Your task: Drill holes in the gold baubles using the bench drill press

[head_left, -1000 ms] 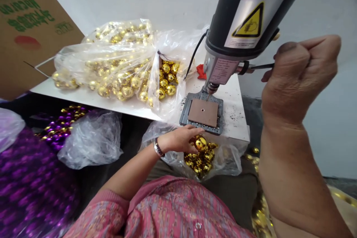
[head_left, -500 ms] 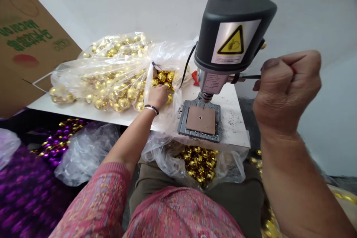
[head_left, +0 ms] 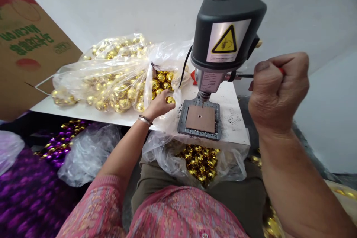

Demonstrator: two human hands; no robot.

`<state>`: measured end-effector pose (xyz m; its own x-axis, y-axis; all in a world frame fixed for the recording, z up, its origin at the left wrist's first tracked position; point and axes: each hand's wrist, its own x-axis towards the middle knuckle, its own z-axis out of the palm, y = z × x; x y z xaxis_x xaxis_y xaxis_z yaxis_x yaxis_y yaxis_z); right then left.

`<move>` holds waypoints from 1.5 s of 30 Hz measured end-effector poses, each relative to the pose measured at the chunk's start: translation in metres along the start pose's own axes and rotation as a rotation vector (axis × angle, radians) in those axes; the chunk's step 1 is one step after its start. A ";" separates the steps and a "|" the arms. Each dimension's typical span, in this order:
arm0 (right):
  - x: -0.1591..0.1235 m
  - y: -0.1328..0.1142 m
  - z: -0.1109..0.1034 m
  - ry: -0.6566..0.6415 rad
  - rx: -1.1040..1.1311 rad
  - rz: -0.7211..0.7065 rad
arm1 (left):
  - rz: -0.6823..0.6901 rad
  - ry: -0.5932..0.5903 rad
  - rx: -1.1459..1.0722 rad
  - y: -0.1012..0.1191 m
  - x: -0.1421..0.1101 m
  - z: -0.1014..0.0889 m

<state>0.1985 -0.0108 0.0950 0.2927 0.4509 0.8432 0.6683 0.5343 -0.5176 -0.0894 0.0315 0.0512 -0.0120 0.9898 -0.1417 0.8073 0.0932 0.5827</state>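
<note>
My left hand (head_left: pixel 159 105) is at the mouth of a clear plastic bag, thumb and fingers closed around a shiny gold ball (head_left: pixel 170 100). More faceted gold balls (head_left: pixel 161 78) lie in the bag just behind it. My right hand (head_left: pixel 279 93) is wrapped around the feed lever (head_left: pixel 245 76) of a small black bench drill press (head_left: pixel 225 33); a bit of red shows between the fingers. Under the drill's chuck (head_left: pixel 205 96), a brown square pad (head_left: pixel 200 119) with a small hole rests on the grey base plate (head_left: pixel 182 122). No ball sits on the pad.
Filled bags of gold balls (head_left: pixel 119 93) cover the left of the white table (head_left: pixel 234 126). Dark shavings lie around the base. An open bag of gold balls (head_left: pixel 199 161) hangs at my lap. A cardboard box (head_left: pixel 33 55) and purple balls (head_left: pixel 28 193) are at the left.
My left hand has drawn back from inside the bag toward the drill, with a gold ball now showing between its fingers. My right hand stays on the lever; the view has shifted slightly.
</note>
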 end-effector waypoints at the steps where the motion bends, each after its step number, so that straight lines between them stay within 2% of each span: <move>1: 0.000 0.000 0.000 -0.005 0.000 -0.007 | -0.004 -0.042 -0.238 -0.001 -0.005 -0.002; 3: 0.001 0.000 0.000 -0.014 -0.008 -0.008 | -0.035 -0.198 -0.655 0.000 -0.013 0.000; 4: 0.001 0.000 0.000 -0.018 -0.014 -0.001 | -0.059 -0.278 -0.795 0.001 -0.015 0.004; 6: 0.002 -0.003 -0.001 -0.024 -0.013 0.015 | -0.112 -0.387 -0.939 0.007 -0.016 0.017; 8: 0.006 -0.008 -0.001 -0.042 0.000 0.013 | -0.154 -0.415 -0.963 0.015 -0.015 0.033; 11: 0.019 -0.021 -0.001 -0.099 -0.007 0.050 | -0.162 -0.336 -0.887 0.023 -0.014 0.053; 13: 0.036 -0.031 0.001 -0.159 -0.066 0.168 | -0.134 -0.274 -0.834 0.025 -0.015 0.059; 16: 0.066 -0.042 0.007 -0.228 -0.158 0.345 | -0.083 -0.246 -0.774 0.026 -0.017 0.062; 21: 0.099 -0.039 0.023 -0.223 -0.149 0.425 | -0.045 -0.256 -0.651 0.025 -0.014 0.068; 27: 0.106 -0.041 0.035 -0.192 -0.150 0.517 | 0.007 -0.196 -0.510 0.021 -0.007 0.080; 36: 0.107 -0.044 0.035 -0.191 -0.122 0.518 | 0.201 -0.169 -0.112 0.039 -0.008 0.080; 42: 0.103 -0.041 0.029 -0.214 -0.078 0.491 | 0.166 -0.172 -0.153 0.042 -0.007 0.085; 45: 0.089 -0.032 0.020 -0.207 -0.058 0.340 | 0.149 -0.177 -0.187 0.044 -0.011 0.086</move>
<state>0.1895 0.0266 0.1832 0.3640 0.7329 0.5748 0.5959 0.2911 -0.7485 -0.0026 0.0155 0.0099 0.2154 0.9614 -0.1714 0.6698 -0.0178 0.7423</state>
